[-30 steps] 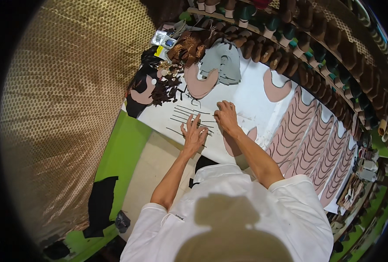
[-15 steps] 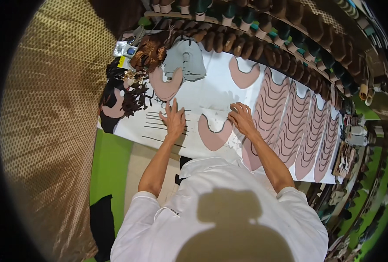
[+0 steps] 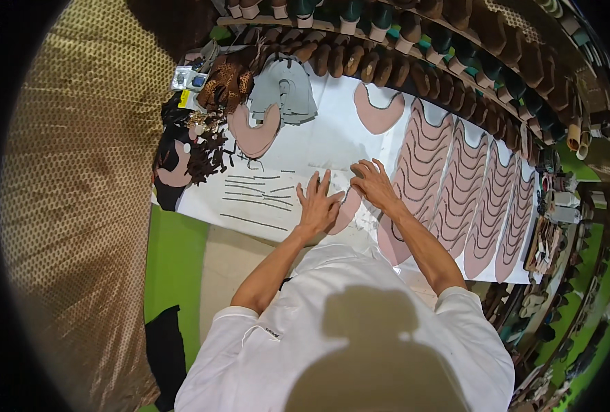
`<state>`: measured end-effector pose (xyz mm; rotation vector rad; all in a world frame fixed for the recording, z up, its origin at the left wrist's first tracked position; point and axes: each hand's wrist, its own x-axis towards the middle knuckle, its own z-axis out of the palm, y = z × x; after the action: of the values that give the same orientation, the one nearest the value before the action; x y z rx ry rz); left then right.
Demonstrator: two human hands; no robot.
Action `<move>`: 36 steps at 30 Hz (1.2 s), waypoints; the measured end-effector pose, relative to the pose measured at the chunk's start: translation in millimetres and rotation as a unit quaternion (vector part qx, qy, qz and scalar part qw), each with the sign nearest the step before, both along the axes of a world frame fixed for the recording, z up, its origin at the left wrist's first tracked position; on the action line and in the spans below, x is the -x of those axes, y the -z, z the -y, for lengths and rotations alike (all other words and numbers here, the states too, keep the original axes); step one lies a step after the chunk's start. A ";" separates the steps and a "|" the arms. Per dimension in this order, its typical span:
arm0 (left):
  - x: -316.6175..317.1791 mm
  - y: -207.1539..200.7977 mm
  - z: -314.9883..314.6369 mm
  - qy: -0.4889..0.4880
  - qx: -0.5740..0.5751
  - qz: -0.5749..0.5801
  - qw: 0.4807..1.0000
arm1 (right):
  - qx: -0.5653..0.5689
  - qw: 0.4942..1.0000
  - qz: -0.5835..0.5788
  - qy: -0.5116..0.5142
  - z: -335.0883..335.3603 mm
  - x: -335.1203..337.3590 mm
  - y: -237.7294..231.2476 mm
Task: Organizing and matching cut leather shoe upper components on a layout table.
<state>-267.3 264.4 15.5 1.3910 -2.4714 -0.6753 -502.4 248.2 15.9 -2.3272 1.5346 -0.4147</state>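
Past the left hand (image 3: 318, 209), white tabletop (image 3: 336, 113) lies free between grey stack (image 3: 267, 89) and pink piece (image 3: 378, 118); brown shoes (image 3: 352, 66) block behind

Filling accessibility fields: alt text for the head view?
A person's left hand and right hand are close together at a partly covered pink piece on a white table. Thin dark strips lie to the left, overlapping pink panels to the right, and rows of shoes beyond.

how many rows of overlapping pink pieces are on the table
4, side by side on the right of the white table: leftmost row, second row, third row and rightmost row. No others seem hidden.
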 end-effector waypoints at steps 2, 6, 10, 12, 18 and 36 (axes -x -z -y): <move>6.3 2.1 -1.6 -0.001 0.003 -0.006 1.000 | 0.001 1.000 -0.009 -0.002 0.9 1.0 1.8; 9.2 4.6 -1.3 0.009 0.008 -0.002 1.000 | 0.021 1.000 -0.005 -0.019 3.0 1.0 -0.3; 10.0 4.9 0.0 0.016 0.006 0.000 1.000 | 0.033 0.999 -0.015 -0.040 6.8 2.2 -4.7; 10.8 4.8 0.4 0.013 0.011 -0.005 1.000 | 0.031 0.998 -0.027 -0.044 8.3 2.1 -5.3; 13.3 4.1 2.5 0.012 0.009 -0.007 1.000 | 0.035 0.998 -0.029 -0.044 7.3 2.7 -2.8; 16.7 4.7 3.2 0.029 0.018 0.065 0.997 | 0.026 0.982 0.092 0.161 -14.5 21.0 -6.3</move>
<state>-284.0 261.2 10.8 1.3963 -2.6205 -0.5645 -523.4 262.7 22.2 -2.0094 1.8272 -0.7352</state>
